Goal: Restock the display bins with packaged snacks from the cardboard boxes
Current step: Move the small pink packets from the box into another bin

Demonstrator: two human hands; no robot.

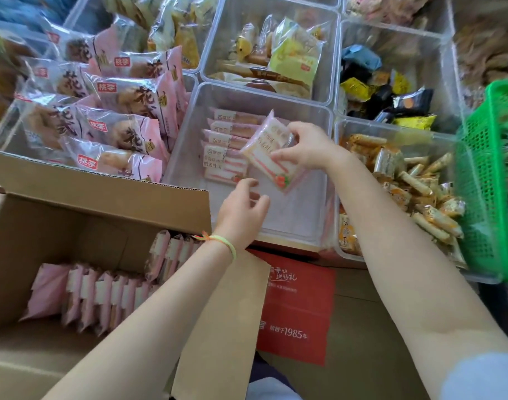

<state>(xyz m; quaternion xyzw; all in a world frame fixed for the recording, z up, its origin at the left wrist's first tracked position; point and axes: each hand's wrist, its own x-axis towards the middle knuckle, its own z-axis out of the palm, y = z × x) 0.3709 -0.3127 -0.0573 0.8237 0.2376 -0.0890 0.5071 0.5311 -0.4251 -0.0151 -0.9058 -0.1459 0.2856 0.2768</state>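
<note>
My right hand grips a pink-and-white sandwich snack pack, tilted, above the clear centre bin. Several packs of the same kind lie in a row at that bin's far left. My left hand hovers at the bin's near-left edge, fingers loosely curled and holding nothing; a green and orange band circles its wrist. An open cardboard box at lower left holds several more pink packs standing on edge.
Large pink bread bags pile up at the left. Clear bins hold yellow pastries, black and yellow sweets and orange-wrapped rolls. A green plastic basket stands at the right. A red box panel lies below the bins.
</note>
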